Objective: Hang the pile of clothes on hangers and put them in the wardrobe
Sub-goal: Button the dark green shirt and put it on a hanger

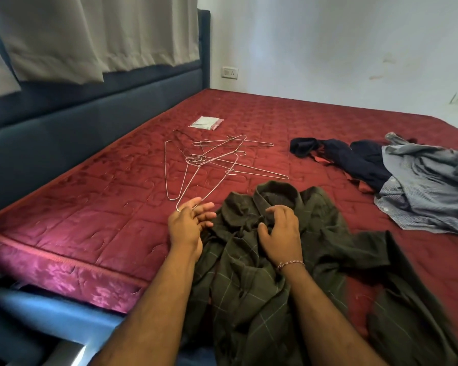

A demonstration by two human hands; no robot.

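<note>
While the left hand [187, 225] pinches one thin silver wire hanger [196, 184] from a tangled heap and the right hand [280, 231] rests, loosely curled, on the dark green checked shirt [262, 286] spread over the red quilted mattress [90, 220], hooked neighbours risk dragging along.

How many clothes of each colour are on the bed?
Dark green checked shirt, under both hands: 1
Dark navy garment, crumpled: 1
Grey-blue shirts, heaped together at the right, count uncertain: about 2
Total: about 4 garments on the red quilted mattress
</note>
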